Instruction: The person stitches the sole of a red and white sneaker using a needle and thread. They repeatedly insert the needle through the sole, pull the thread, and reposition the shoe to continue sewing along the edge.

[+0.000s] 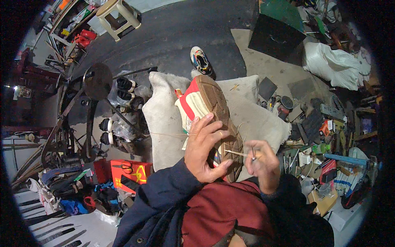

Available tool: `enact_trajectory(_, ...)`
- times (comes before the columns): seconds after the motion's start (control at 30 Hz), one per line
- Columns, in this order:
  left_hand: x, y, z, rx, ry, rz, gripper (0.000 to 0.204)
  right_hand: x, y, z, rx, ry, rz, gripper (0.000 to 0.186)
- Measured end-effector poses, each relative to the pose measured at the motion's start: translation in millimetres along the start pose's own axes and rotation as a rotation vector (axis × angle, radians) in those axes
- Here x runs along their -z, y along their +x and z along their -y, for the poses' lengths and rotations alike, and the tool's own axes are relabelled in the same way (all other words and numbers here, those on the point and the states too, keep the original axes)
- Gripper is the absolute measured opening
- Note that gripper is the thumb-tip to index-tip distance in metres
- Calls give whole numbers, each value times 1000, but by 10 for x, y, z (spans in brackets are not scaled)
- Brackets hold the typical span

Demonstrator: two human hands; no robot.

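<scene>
A sneaker [190, 105] in cream and red, with a brown ridged sole [212, 99], lies on its side across my lap. My left hand [204, 150] grips its side near the middle, thumb towards the sole's edge. A pale thread [238, 153] runs taut from the sole's edge to my right hand [263, 164], whose curled fingers hold it. A thin dark tool shows at those fingers, too smeared by motion to name. Another length of thread [166, 133] stretches leftward from beside my left fingers.
A pale cloth [164, 103] lies under the sneaker. Another sneaker [200, 59] stands beyond it. An iron machine with a round wheel [98, 80] is at left, above several shoes. A red box [131, 175] sits near left; tools and scraps [312, 119] crowd the right.
</scene>
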State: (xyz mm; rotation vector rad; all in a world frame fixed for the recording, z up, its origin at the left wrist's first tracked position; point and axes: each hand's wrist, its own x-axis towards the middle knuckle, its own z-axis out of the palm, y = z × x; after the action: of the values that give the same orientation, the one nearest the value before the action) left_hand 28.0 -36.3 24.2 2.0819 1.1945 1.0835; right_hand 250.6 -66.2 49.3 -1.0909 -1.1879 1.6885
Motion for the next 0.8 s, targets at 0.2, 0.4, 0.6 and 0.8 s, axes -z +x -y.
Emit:
enact_trajectory(0.2, 65, -38, -136, -138, 3, -80, 57, 5, 0, 273, -118, 20, 10, 49)
enact_trajectory(0.4, 51, -57, -113, -238, -37, -77, 33, -164, 123, 358, 75, -224, 176, 51)
enact_trajectory(0.6, 59, -98, -77, -179, -102, -138, 21, -196, 220, 375, -89, -178, 52, 50)
enact_trajectory(0.8, 85, -109, -23, 42, -194, -181, 4, 10, 271, 286, -64, -337, 11, 34)
